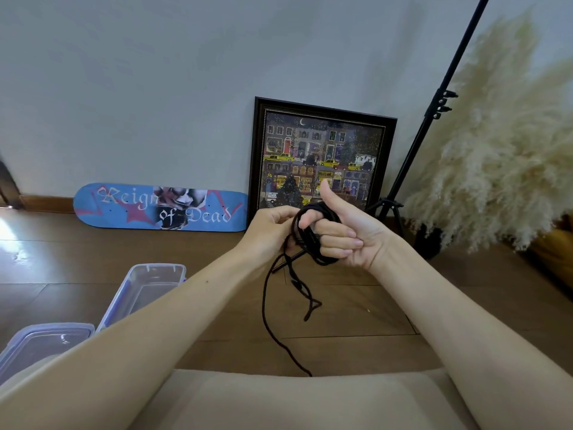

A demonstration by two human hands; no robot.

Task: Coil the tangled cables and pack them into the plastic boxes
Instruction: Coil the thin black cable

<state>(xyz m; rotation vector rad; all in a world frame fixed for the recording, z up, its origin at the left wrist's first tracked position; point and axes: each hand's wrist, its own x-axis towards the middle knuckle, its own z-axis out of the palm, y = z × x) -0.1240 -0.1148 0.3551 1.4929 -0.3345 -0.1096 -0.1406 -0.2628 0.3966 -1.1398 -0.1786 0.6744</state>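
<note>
Spanning the lower scene: wooden floor (pixel 356 318), with the person's beige-clad lap at the bottom edge.

Pampas grass (pixel 496 150): pale plumes, far right, near the wall.

Framed picture (pixel 322 156): night street scene, leaning on the wall directly behind the hands.

Skateboard deck (pixel 161 206): blue, lettered, on edge along the wall, left of the picture.

Light stand (pixel 438 103): black, slanting up at right.

Farther plastic box (pixel 155 270): clear, open, on the floor left of the left forearm.

Nearer plastic box (pixel 46 339): clear, apparently lidded, lower left, partly hidden by that arm.

Right hand (pixel 350 234): raised at centre, thumb up, fingers curled inward with the coil wound round them, serving as the former.

Left hand (pixel 269 231): just left of the right, at the coil's edge, pinching the strand where it leaves the loops.

Black cable (pixel 311 242): several turns round the right fingers. The loose tail drops from the left hand's pinch, kinked and tangled partway, its end lost at the lap.

Judgement: the coming wrap turns on that tail lying below the grip, long axis near vertical, running toward the body. The left hand is nearer and placed to feed it. The tangle probably needs clearing first. Both boxes lie down and left, on the left hand's side.
</note>
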